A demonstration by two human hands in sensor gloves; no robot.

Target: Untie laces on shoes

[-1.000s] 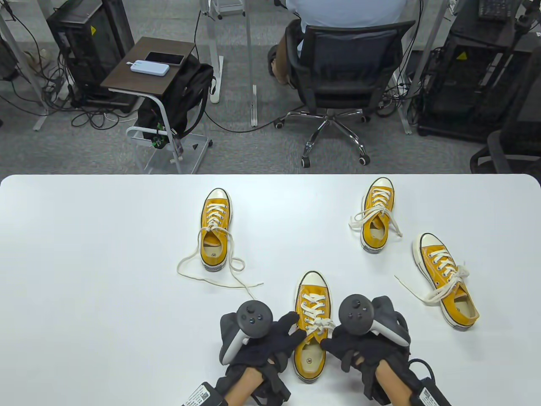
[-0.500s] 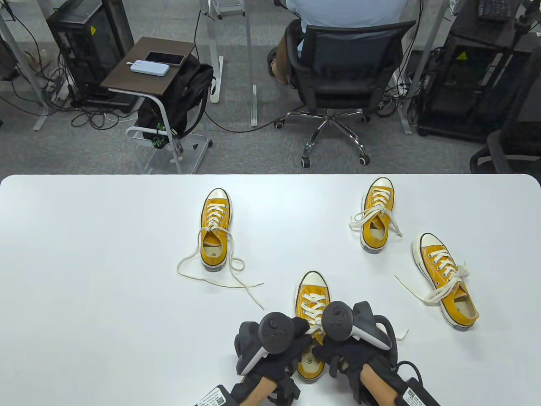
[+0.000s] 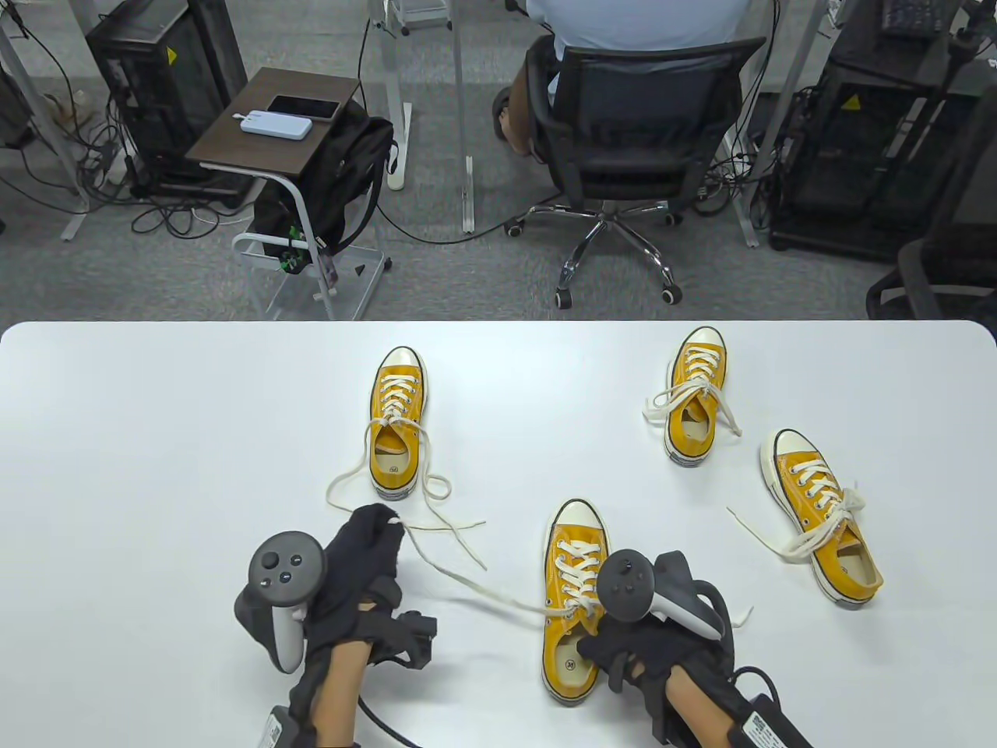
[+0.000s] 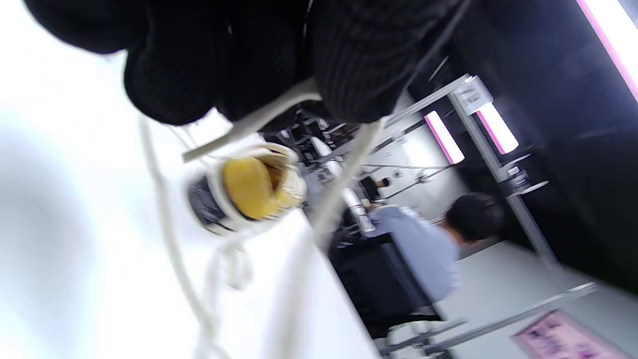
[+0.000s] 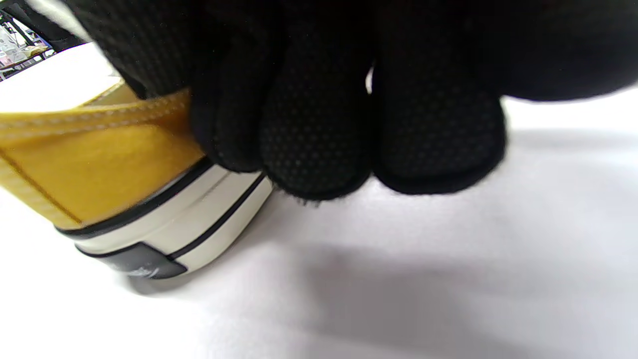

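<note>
The left hand [image 3: 354, 565] pinches the lace [image 3: 475, 583] and pulls toward 9 o'clock to undo it. The right hand [image 3: 650, 650] has its grip tight on the near shoe [image 3: 572, 573], so it stays put on the desk [image 3: 156, 467].

Beyond the white table [image 3: 156, 436], a side table [image 3: 273, 125] bearing a phone [image 3: 304, 107], a seated person [image 3: 631, 23].

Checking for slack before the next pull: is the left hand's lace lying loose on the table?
No: the lace runs in a straight line from the left hand to the near shoe.
</note>
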